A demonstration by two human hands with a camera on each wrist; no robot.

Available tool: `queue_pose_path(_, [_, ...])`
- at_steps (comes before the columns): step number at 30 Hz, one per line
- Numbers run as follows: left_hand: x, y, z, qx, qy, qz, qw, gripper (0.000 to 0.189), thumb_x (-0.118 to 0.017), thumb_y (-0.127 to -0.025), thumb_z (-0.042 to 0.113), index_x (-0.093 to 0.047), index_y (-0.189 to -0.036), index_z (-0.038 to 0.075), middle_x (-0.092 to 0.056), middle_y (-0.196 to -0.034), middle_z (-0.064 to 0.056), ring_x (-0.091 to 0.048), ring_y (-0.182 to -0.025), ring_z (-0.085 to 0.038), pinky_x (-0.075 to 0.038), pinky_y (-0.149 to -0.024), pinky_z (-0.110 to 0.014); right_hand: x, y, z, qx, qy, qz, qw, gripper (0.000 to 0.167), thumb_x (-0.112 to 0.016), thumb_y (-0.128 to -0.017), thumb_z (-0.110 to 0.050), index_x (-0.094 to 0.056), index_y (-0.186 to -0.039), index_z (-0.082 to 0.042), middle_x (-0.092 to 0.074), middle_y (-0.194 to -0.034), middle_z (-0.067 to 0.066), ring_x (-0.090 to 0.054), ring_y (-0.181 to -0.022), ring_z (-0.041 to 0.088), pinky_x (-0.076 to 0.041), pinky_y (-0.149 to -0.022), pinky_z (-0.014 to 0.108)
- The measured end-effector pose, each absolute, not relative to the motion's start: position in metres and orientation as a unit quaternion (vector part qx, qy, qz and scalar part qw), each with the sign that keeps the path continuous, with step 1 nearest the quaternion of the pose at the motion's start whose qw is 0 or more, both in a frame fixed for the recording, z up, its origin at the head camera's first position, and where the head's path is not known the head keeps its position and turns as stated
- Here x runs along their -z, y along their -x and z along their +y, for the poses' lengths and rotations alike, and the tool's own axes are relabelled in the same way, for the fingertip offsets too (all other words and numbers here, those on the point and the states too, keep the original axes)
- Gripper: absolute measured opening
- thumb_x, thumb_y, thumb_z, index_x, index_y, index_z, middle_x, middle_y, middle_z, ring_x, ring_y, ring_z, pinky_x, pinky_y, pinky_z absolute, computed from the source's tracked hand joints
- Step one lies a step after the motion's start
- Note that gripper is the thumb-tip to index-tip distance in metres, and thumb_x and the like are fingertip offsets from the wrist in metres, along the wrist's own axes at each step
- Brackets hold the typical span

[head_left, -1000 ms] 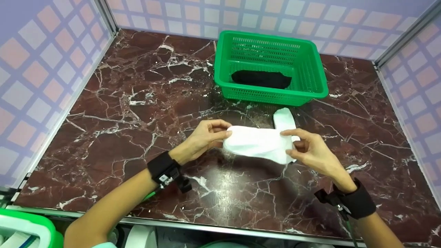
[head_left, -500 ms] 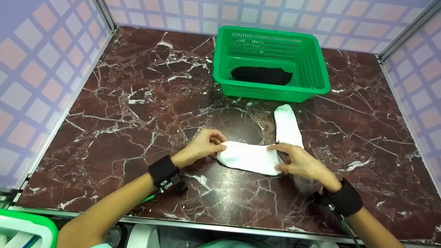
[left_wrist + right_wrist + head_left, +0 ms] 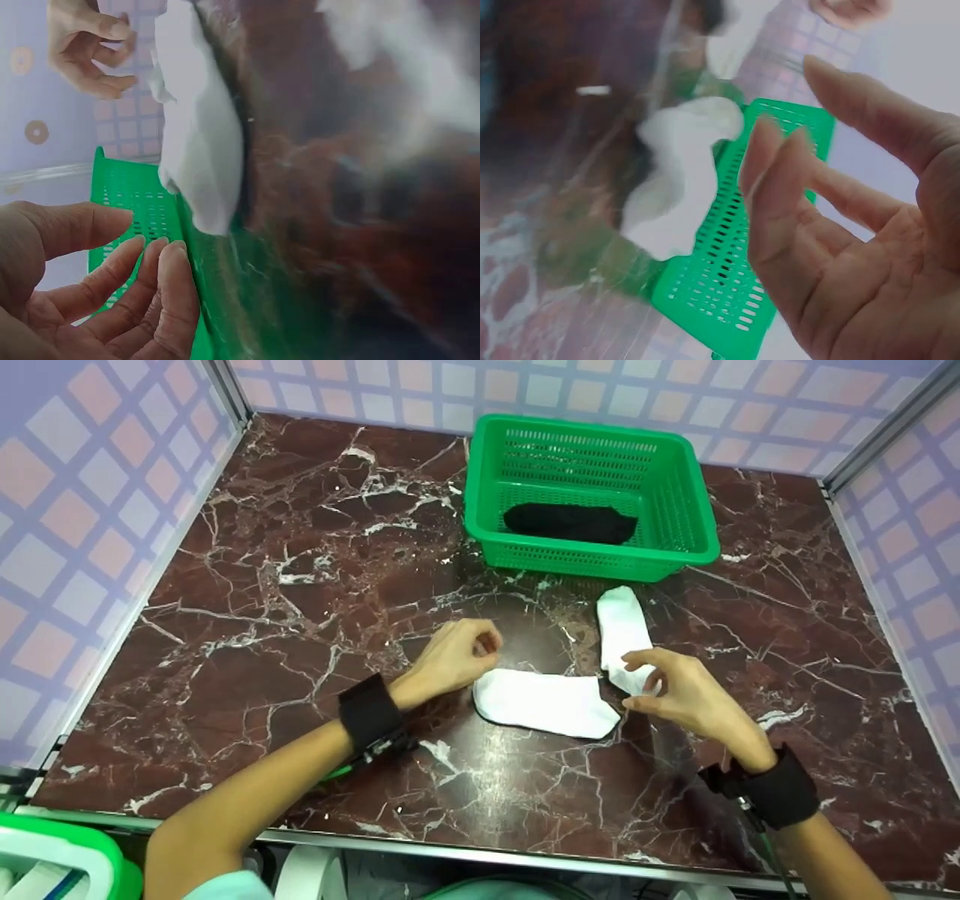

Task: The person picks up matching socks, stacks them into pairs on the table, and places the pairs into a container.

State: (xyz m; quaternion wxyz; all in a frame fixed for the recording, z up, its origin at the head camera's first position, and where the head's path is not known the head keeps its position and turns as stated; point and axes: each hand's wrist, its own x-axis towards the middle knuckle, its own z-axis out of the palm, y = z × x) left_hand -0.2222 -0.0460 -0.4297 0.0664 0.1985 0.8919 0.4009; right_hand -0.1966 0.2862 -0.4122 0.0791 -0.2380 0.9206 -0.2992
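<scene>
A white ankle sock (image 3: 544,701) lies flat on the marbled table, its toe to the left and its cuff to the right. Just above the toe end hovers my left hand (image 3: 454,656), fingers loosely bent and holding nothing; the left wrist view shows a gap between thumb (image 3: 90,225) and fingertips. A second white sock (image 3: 624,626) lies lengthwise behind the first, toe toward the green basket (image 3: 592,551). My right hand (image 3: 694,694) is over its cuff end, thumb and fingers apart with nothing between them. Inside the basket lies a black sock (image 3: 570,523).
Patterned partition panels (image 3: 420,394) close off the back and both sides of the table (image 3: 337,600). A metal edge (image 3: 420,851) runs along the front. At the lower left stands a green and white container (image 3: 67,847).
Both hands held the first white sock, lowered it and laid it flat on the table, then let go. The left hand lifted slightly; the right moved right toward the second sock.
</scene>
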Motion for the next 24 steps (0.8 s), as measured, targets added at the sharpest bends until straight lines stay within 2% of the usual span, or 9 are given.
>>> queue_pose_path(3, [0.427, 0.232, -0.032, -0.380, -0.223, 0.896, 0.056, 0.021, -0.063, -0.080, 0.002, -0.067, -0.100, 0.002, -0.068, -0.096, -0.009, -0.063, -0.084, -0.021, -0.052, -0.075, -0.031, 0.420, 0.199, 0.282, 0.245, 0.243, 0.938, 0.032, 0.047, -0.081, -0.076, -0.009, -0.062, -0.117, 0.005, -0.064, -0.109, 0.017, -0.057, -0.094, 0.033, -0.049, -0.076, 0.045])
queue_pose_path(5, [0.426, 0.239, -0.021, -0.364, -0.243, 0.898, 0.048, 0.021, -0.062, -0.081, 0.003, -0.066, -0.102, 0.002, -0.067, -0.096, -0.008, -0.061, -0.086, -0.021, -0.051, -0.075, -0.031, 0.424, 0.200, 0.278, 0.213, 0.234, 0.949, 0.013, 0.047, -0.081, -0.076, -0.012, -0.062, -0.115, 0.006, -0.063, -0.110, 0.019, -0.054, -0.100, 0.036, -0.048, -0.080, 0.050])
queue_pose_path(9, [0.422, 0.254, 0.003, -0.313, -0.280, 0.907, 0.044, 0.023, -0.061, -0.085, 0.007, -0.064, -0.107, 0.005, -0.064, -0.100, -0.007, -0.059, -0.092, -0.022, -0.051, -0.075, -0.035, 0.433, 0.201, 0.267, 0.153, 0.216, 0.964, 0.006, 0.048, -0.079, -0.079, -0.023, -0.062, -0.114, 0.004, -0.060, -0.105, 0.019, -0.053, -0.097, 0.037, -0.051, -0.072, 0.052])
queue_pose_path(13, [0.420, 0.265, 0.027, -0.258, -0.310, 0.914, 0.042, 0.025, -0.059, -0.086, 0.007, -0.063, -0.111, 0.006, -0.063, -0.104, -0.008, -0.060, -0.096, -0.025, -0.053, -0.071, -0.040, 0.441, 0.203, 0.256, 0.097, 0.213, 0.972, -0.004, 0.037, -0.074, -0.084, -0.030, -0.059, -0.098, 0.001, -0.054, -0.095, 0.017, -0.052, -0.086, 0.038, -0.051, -0.061, 0.051])
queue_pose_path(16, [0.419, 0.270, 0.043, -0.222, -0.325, 0.919, 0.034, 0.023, -0.056, -0.086, 0.004, -0.062, -0.109, 0.006, -0.062, -0.101, -0.010, -0.060, -0.091, -0.028, -0.052, -0.062, -0.041, 0.443, 0.208, 0.253, 0.082, 0.214, 0.973, -0.010, 0.025, -0.069, -0.086, -0.020, -0.055, -0.091, 0.000, -0.050, -0.093, 0.018, -0.050, -0.083, 0.039, -0.050, -0.057, 0.052])
queue_pose_path(20, [0.419, 0.271, 0.060, -0.173, -0.341, 0.923, 0.037, 0.024, -0.055, -0.087, 0.003, -0.057, -0.111, 0.006, -0.057, -0.101, -0.012, -0.055, -0.088, -0.028, -0.045, -0.057, -0.037, 0.439, 0.215, 0.258, 0.118, 0.213, 0.970, 0.006, 0.011, -0.059, -0.081, -0.003, -0.053, -0.089, 0.001, -0.053, -0.089, 0.017, -0.053, -0.081, 0.039, -0.049, -0.059, 0.053])
queue_pose_path(22, [0.418, 0.270, 0.067, -0.155, -0.350, 0.922, 0.048, 0.035, -0.058, -0.086, 0.004, -0.053, -0.121, 0.008, -0.054, -0.110, -0.013, -0.050, -0.097, -0.028, -0.044, -0.062, -0.036, 0.435, 0.217, 0.263, 0.160, 0.204, 0.966, 0.014, 0.013, -0.056, -0.079, 0.002, -0.055, -0.091, 0.001, -0.056, -0.088, 0.016, -0.055, -0.078, 0.035, -0.049, -0.061, 0.051])
queue_pose_path(24, [0.417, 0.270, 0.075, -0.147, -0.362, 0.919, 0.056, 0.052, -0.064, -0.085, 0.007, -0.047, -0.133, 0.011, -0.048, -0.125, -0.013, -0.043, -0.109, -0.028, -0.045, -0.072, -0.038, 0.432, 0.218, 0.268, 0.209, 0.201, 0.957, 0.013, 0.018, -0.056, -0.077, 0.006, -0.056, -0.095, 0.002, -0.059, -0.087, 0.015, -0.057, -0.074, 0.031, -0.050, -0.061, 0.048])
